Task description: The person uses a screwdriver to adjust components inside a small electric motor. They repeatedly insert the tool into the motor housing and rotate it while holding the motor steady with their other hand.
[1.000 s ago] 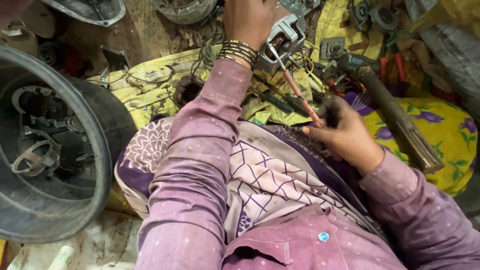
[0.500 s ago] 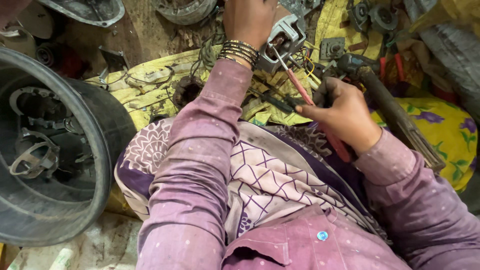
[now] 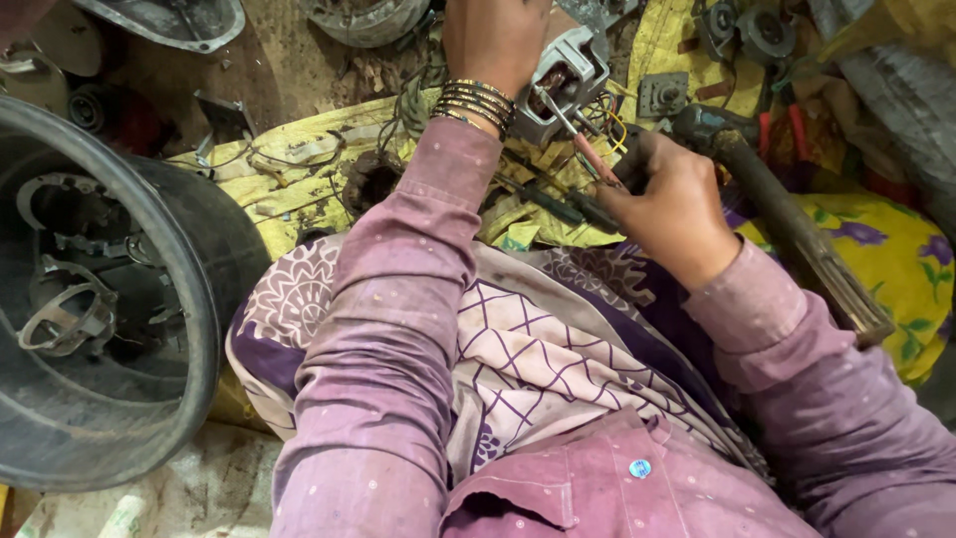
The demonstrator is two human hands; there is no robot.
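Grey metal, a small motor part with copper windings showing in its middle, sits at the far centre of the scene, and the left hand is closed around its left side, holding it steady on the yellow cloth. That hand is seen from the back, fingers hidden beyond the part, wrist bent away and ringed with dark and gold bangles. The purple sleeve runs straight from near centre up to it.

Just right and nearer, the right hand is clenched on a red-handled screwdriver, fingers curled tight over the handle, knuckles up. The thin shaft slants up and left, its tip touching the motor part's open face. The right forearm comes in from the near right corner, elbow bent.

A hammer with a long worn handle lies just right of the right hand, head far, handle slanting near-right. A large dark round casing fills the left side, well apart from both hands. Loose wires and small metal bits litter the cloth between.
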